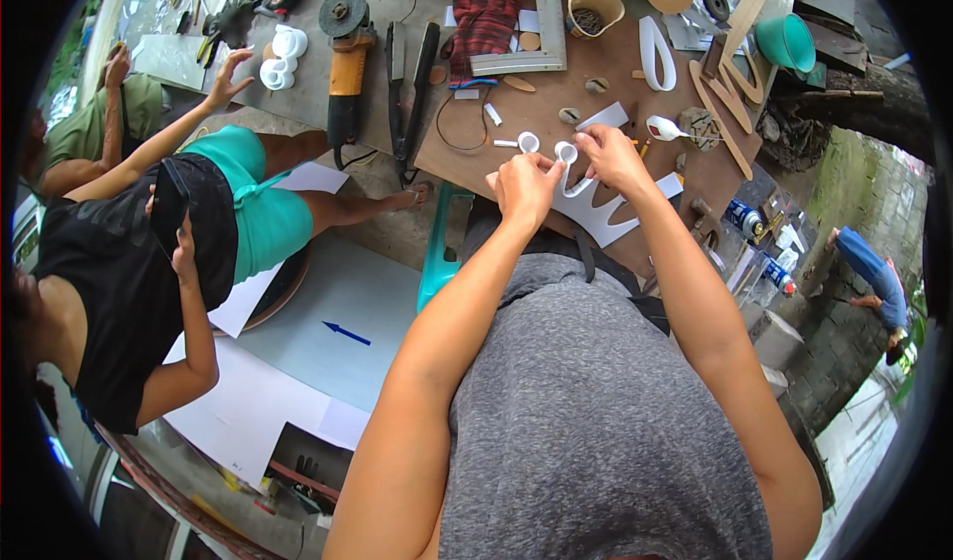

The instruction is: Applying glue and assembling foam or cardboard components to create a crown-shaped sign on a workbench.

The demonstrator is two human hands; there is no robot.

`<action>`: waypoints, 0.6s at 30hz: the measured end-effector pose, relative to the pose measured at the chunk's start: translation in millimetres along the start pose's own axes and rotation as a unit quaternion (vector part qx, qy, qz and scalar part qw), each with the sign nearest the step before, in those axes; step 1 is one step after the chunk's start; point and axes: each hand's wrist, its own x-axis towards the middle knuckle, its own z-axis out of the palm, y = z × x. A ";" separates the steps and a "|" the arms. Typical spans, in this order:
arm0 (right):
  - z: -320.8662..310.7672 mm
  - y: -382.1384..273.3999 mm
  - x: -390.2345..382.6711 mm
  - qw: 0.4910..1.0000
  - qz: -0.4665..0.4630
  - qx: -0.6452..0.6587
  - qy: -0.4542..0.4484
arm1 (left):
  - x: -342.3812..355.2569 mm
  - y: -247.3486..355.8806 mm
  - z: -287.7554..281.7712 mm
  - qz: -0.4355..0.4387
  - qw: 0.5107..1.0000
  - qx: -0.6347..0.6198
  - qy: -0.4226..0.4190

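Observation:
At the front of the brown work board (pixel 467 153), my left hand (pixel 526 183) pinches a curved white piece (pixel 568 185) that hangs below a small white ring (pixel 566 151). My right hand (pixel 611 158) has thumb and finger closed at the right side of that ring, on the same piece. A second white ring (pixel 528 142) lies just left of it. Under my hands is a white sheet with curved cut-outs (pixel 606 222). A white rectangle (pixel 603 117) lies behind my right hand, and a white bottle with a nozzle (pixel 663 127) lies to its right.
An angle grinder (pixel 346 78), black bar tools (pixel 417 93), red gloves (pixel 481 34), a metal square (pixel 546 54) and wooden cut-outs (pixel 725 103) surround the work. A co-worker (pixel 119 262) holding a phone is at my left, another person (pixel 99 133) behind. Someone (pixel 869 282) stands at the right.

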 end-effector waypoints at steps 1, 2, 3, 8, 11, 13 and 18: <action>0.0 1.9 0.7 1.000 0.000 -0.002 -0.003 | -0.3 0.0 0.2 0.005 1.000 -0.002 0.003; -0.6 1.1 0.7 1.000 0.004 0.010 -0.002 | 0.2 -0.1 0.3 0.004 1.000 -0.004 0.001; -1.5 0.4 0.7 1.000 0.009 0.022 -0.002 | -0.3 -0.7 0.3 0.001 1.000 -0.006 0.003; -5.6 0.5 0.8 0.999 0.021 0.034 -0.016 | -0.5 -2.3 0.3 0.011 1.000 -0.005 0.005; -4.9 3.7 -1.5 0.998 0.033 0.054 0.004 | -0.4 -2.2 0.2 0.012 1.000 -0.007 0.005; -2.2 5.5 -3.9 0.997 0.032 0.073 0.006 | 0.3 -2.6 0.3 0.009 1.000 -0.009 -0.001; -9.7 -2.5 -19.3 0.978 -0.080 -0.028 0.189 | 0.3 -0.9 -0.2 0.015 1.000 0.012 0.004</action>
